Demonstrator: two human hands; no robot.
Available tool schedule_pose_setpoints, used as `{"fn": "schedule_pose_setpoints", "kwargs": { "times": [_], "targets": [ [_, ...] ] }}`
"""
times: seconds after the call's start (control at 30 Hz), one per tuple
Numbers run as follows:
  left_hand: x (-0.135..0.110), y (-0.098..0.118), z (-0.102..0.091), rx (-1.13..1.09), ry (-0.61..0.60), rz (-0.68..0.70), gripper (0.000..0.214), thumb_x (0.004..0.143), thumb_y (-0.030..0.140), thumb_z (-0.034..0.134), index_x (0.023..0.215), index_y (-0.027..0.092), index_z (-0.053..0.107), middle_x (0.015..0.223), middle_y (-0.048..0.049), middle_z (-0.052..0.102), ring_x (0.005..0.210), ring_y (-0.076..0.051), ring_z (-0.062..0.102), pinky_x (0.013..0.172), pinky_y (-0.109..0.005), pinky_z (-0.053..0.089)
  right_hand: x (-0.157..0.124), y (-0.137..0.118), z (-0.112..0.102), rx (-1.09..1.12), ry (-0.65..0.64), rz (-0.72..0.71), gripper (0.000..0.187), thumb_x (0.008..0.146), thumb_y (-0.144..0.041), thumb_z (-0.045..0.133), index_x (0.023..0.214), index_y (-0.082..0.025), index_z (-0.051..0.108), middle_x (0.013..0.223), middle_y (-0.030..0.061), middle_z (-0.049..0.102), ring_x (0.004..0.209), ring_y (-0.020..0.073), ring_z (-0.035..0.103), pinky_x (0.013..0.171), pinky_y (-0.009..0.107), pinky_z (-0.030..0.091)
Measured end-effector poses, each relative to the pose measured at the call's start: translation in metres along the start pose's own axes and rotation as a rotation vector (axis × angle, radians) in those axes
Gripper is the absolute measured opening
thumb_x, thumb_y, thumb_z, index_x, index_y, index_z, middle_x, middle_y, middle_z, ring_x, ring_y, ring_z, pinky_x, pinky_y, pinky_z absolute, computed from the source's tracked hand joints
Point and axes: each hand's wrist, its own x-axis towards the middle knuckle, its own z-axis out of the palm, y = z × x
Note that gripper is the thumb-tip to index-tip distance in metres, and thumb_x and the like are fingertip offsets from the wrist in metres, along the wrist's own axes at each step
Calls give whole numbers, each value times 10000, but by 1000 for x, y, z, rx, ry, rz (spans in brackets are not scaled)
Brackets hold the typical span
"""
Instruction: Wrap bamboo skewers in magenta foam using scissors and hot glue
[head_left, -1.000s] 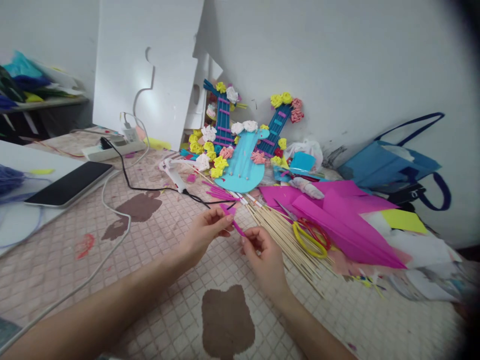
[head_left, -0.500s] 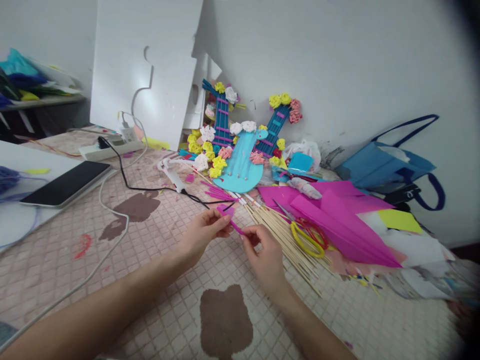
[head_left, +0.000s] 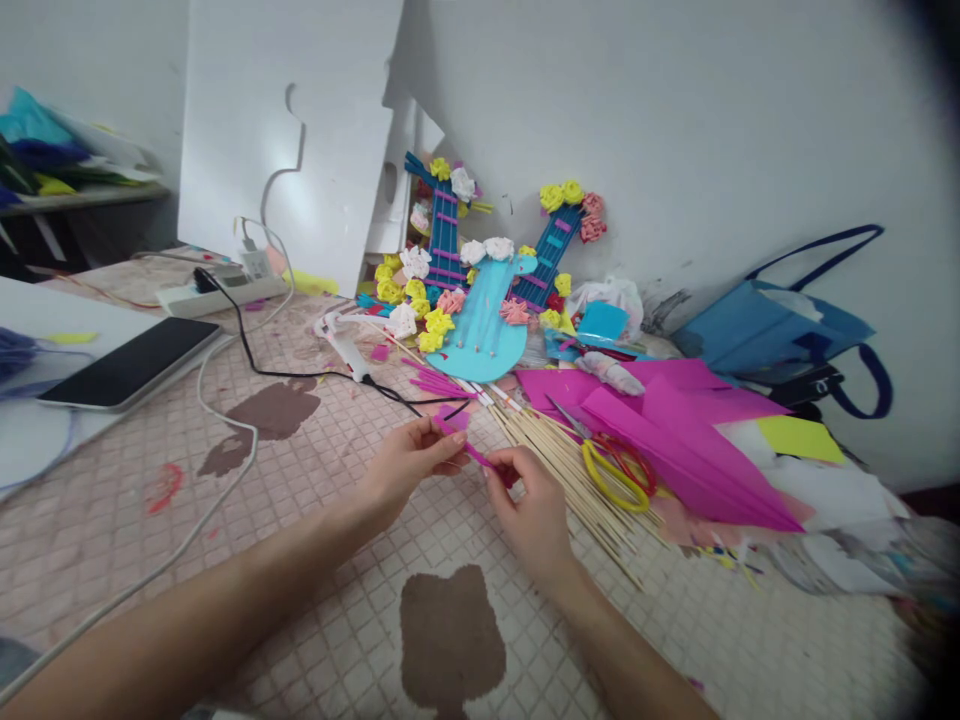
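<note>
Between my two hands stretches a narrow magenta paper strip [head_left: 477, 455]. My left hand [head_left: 411, 455] pinches one end between thumb and fingers, and my right hand [head_left: 529, 500] pinches the other end. Just beyond my left fingertips lies a small magenta paper piece [head_left: 452, 416] on the table. A bundle of wooden sticks [head_left: 559, 455] spreads out beside my right hand, with yellow-handled scissors [head_left: 616, 478] resting on it. Farther back are several magenta strips [head_left: 435, 381].
A white glue gun [head_left: 343, 345] with a black cord stands behind my left hand. Paper-flower decorated guitar shapes [head_left: 480, 320] lean at the wall. Magenta sheets [head_left: 675, 430] and a blue bag [head_left: 780, 330] lie right; a phone [head_left: 131, 362] and power strip [head_left: 214, 290] left.
Both hands stay almost in place, still pinching the magenta strip. The strip's angle between them is slightly flatter, and the camera view has shifted a little.
</note>
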Motion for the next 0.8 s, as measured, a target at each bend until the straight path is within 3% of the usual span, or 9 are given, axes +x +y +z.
{"fn": "schedule_pose_setpoints", "kwargs": {
  "times": [0.17,0.53,0.8],
  "targets": [
    [1,-3,0,23,-69,30,269,666,319,793,811,145,649,756,-16,670,702,-127,599,701,-266,471,1,-3,-1,155,-21,117,49,828,-209,544,800,-207,585,752,20,632,683,168,568,650,298,446],
    [2,-6,-1,100,-75,74,251,694,331,764,751,144,606,681,6,624,646,-109,557,638,-246,442,1,-8,-2,438,-125,292,118,833,-300,579,782,-195,591,713,-3,588,645,140,509,601,262,406],
    [1,-4,0,127,-139,66,248,702,328,753,739,137,599,687,2,599,638,-104,528,625,-246,427,2,-7,-5,483,-136,292,165,858,-338,571,779,-196,603,678,-15,552,620,129,475,574,250,381]
  ]
}}
